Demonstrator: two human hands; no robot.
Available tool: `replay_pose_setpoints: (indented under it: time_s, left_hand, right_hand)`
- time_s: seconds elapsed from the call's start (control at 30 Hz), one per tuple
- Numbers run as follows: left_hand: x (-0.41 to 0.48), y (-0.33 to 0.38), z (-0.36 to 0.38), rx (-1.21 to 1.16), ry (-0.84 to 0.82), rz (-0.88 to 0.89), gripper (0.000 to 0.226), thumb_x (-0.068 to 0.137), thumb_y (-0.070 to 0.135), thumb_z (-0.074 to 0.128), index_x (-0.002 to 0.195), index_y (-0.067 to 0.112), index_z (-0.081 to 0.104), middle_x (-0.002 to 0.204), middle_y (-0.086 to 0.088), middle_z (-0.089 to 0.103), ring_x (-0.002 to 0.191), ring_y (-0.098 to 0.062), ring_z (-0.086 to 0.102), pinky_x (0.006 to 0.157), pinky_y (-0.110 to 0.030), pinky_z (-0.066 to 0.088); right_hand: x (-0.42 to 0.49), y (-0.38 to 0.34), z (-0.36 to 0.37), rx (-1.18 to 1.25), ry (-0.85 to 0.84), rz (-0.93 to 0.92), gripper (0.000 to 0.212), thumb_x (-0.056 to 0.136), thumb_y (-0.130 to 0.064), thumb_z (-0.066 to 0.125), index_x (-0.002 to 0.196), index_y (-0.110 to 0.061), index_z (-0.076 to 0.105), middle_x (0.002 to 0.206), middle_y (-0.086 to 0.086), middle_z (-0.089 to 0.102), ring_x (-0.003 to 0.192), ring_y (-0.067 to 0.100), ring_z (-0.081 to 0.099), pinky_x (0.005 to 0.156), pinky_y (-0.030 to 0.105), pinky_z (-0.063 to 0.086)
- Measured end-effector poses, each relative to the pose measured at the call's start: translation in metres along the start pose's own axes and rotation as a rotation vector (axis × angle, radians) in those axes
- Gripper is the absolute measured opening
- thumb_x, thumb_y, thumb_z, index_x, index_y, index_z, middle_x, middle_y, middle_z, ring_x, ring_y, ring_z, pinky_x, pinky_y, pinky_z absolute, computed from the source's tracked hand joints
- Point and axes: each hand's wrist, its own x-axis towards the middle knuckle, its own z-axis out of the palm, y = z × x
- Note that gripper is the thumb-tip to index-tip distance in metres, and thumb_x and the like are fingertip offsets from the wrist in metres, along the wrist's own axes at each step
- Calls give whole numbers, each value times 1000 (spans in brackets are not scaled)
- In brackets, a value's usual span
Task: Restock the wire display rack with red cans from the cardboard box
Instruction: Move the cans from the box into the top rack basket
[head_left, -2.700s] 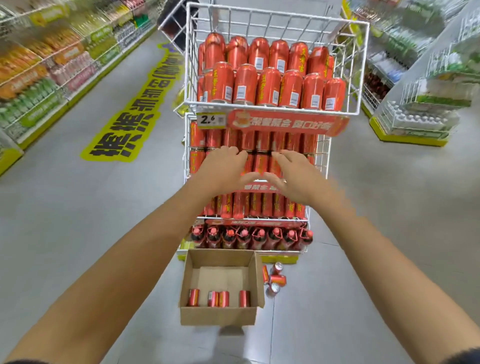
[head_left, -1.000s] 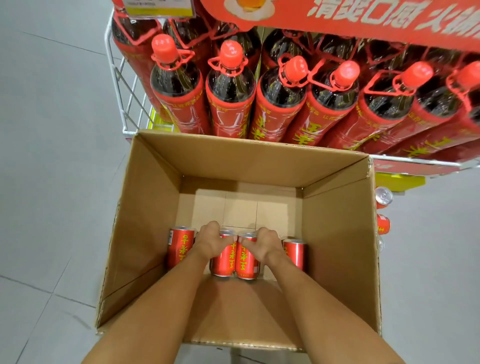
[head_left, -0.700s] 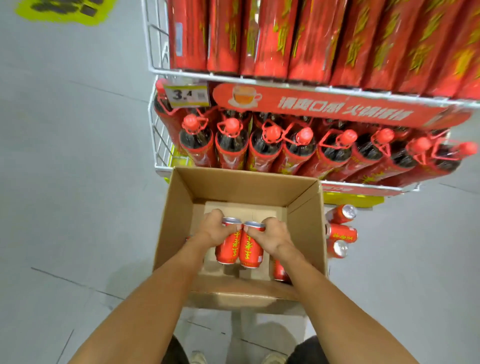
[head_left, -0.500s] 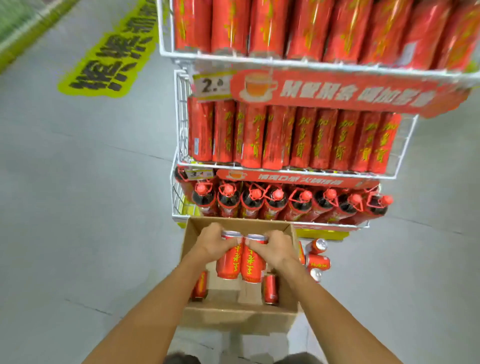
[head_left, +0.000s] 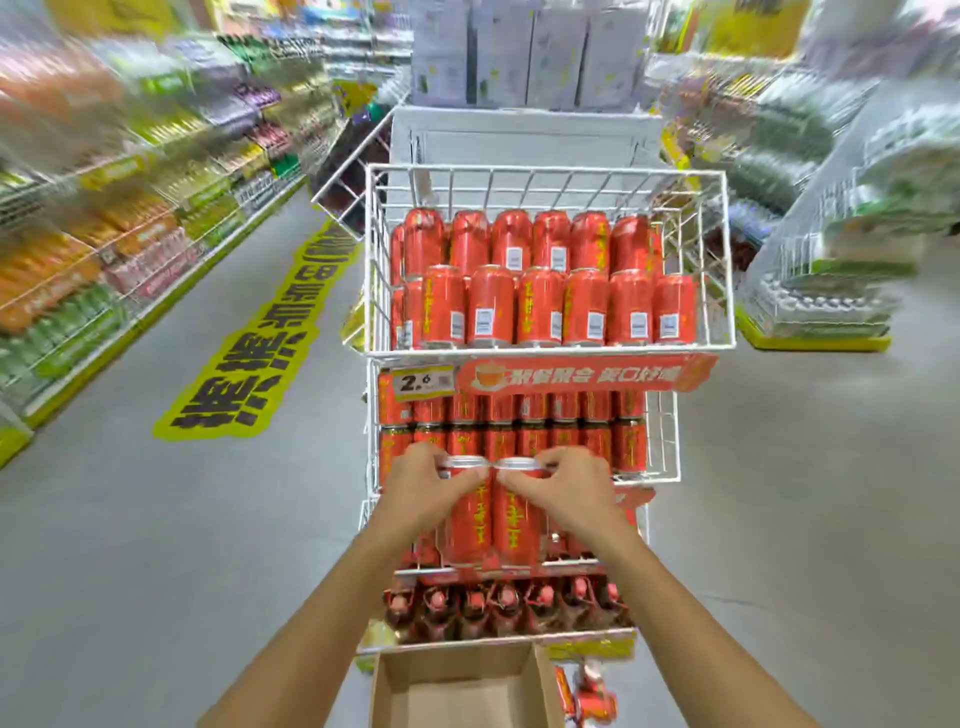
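The white wire display rack (head_left: 724, 260) stands straight ahead, with red cans in its top basket and on the second shelf. My left hand (head_left: 423, 491) grips a red can (head_left: 467, 525) by its top rim. My right hand (head_left: 563, 493) grips a second red can (head_left: 517, 530) the same way. Both cans are upright, side by side, held in front of the rack's second and third shelves. The open cardboard box (head_left: 457, 686) sits on the floor at the rack's foot, its inside mostly cut off by the frame edge.
Dark bottles with red caps (head_left: 498, 608) fill the bottom shelf. A few loose red cans (head_left: 587, 696) lie on the floor right of the box. A yellow floor sticker (head_left: 260, 338) lies to the left. Stocked store shelves (head_left: 104, 208) line the left aisle, with another display (head_left: 841, 249) at right.
Both hands lifted the two cans out of the box and up to the rack's middle shelves. My view rose from the box to the whole rack.
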Motion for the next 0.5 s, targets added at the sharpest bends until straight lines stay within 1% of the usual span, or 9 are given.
replay_pose_setpoints:
  time_s: [0.07, 0.13, 0.2, 0.23, 0.3, 0.33, 0.4, 0.47, 0.5]
  left_hand:
    - [16, 43, -21, -9, 48, 66, 48, 80, 51, 84, 72, 8, 62, 65, 2, 56, 63, -13, 51, 57, -30, 37]
    - [35, 81, -39, -24, 96, 151, 47, 79, 50, 85, 70, 9, 66, 61, 3, 58, 59, -12, 53, 57, -33, 39]
    - [57, 114, -53, -50, 159, 217, 43, 80, 48, 85, 66, 12, 66, 59, 2, 61, 57, -15, 58, 58, -39, 47]
    - [69, 129, -58, -55, 183, 241, 43, 80, 48, 85, 70, 9, 69, 63, -3, 66, 61, -21, 63, 62, -44, 51]
    - [91, 152, -62, -47, 228, 274, 48, 78, 50, 84, 78, 4, 73, 72, -13, 72, 73, -31, 71, 69, -51, 56]
    - [103, 161, -63, -30, 260, 284, 48, 77, 52, 84, 80, 5, 73, 74, -13, 72, 76, -32, 71, 71, -51, 57]
    - [122, 170, -61, 6, 332, 282, 47, 77, 53, 84, 80, 9, 71, 73, -7, 70, 74, -25, 68, 71, -47, 54]
    - [134, 169, -56, 37, 389, 272, 45, 78, 53, 83, 80, 11, 68, 69, 1, 64, 67, -14, 62, 63, -39, 47]
    - [138, 166, -53, 54, 403, 259, 44, 79, 53, 83, 80, 12, 67, 68, 4, 61, 64, -11, 57, 59, -35, 42]
  right_hand:
    - [21, -30, -34, -26, 61, -62, 59, 68, -73, 78, 61, -17, 62, 57, -3, 57, 67, 14, 53, 58, 29, 37]
    - [43, -56, -63, -26, 130, -133, 55, 69, -75, 77, 64, -23, 61, 61, -11, 54, 72, 13, 54, 59, 24, 36]
    - [65, -80, -85, 7, 194, -167, 59, 66, -79, 75, 80, -22, 72, 78, -10, 68, 83, 13, 64, 69, 30, 48]
    - [76, -89, -94, 32, 230, -185, 60, 66, -78, 76, 84, -21, 74, 84, -8, 72, 88, 15, 67, 75, 36, 53]
    - [100, -103, -107, 69, 285, -218, 52, 68, -71, 81, 80, -21, 70, 82, -8, 72, 88, 17, 68, 82, 39, 56]
    - [112, -108, -111, 86, 301, -230, 51, 69, -69, 82, 80, -21, 71, 80, -9, 69, 87, 17, 67, 83, 38, 55]
    - [133, -114, -114, 87, 310, -232, 56, 71, -69, 80, 93, -18, 75, 86, -9, 68, 91, 16, 63, 83, 32, 49]
    - [149, -113, -110, 51, 293, -227, 64, 73, -70, 78, 104, -13, 76, 94, -3, 72, 94, 17, 63, 80, 31, 44]
    - [155, -111, -105, 46, 284, -228, 66, 74, -69, 78, 108, -12, 76, 96, -1, 72, 96, 18, 64, 80, 31, 46]
